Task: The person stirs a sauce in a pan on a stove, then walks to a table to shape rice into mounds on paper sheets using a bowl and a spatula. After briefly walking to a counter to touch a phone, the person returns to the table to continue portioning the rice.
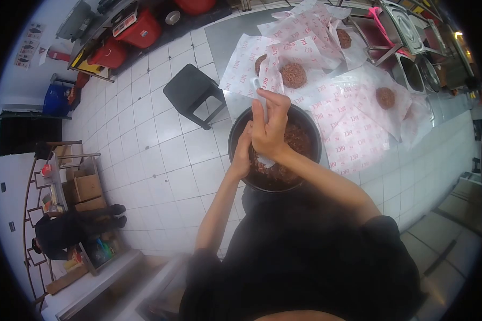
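Both my hands are closed together over a round black pot (317, 144), in line with a pale utensil whose handle end shows just past my fingertips. My left hand (242, 152) wraps it on the left, lower side. Beside and above it is my right hand (270, 125), with thumb and index finger pointing up. The utensil's white lower end (265, 161) rests in a crumbly reddish-brown food mixture (298, 138) inside the pot. Its exact kind is hidden by my hands. Past the pot, brown food balls (293, 75) lie on red-printed white paper sheets (353, 136).
The paper covers much of a metal table (225, 35). Metal containers (409, 72) stand at its far right. A black stool (194, 92) is on the tiled floor left of the pot. Red tubs (139, 29) sit at the back left. Another person (64, 232) bends by shelves at left.
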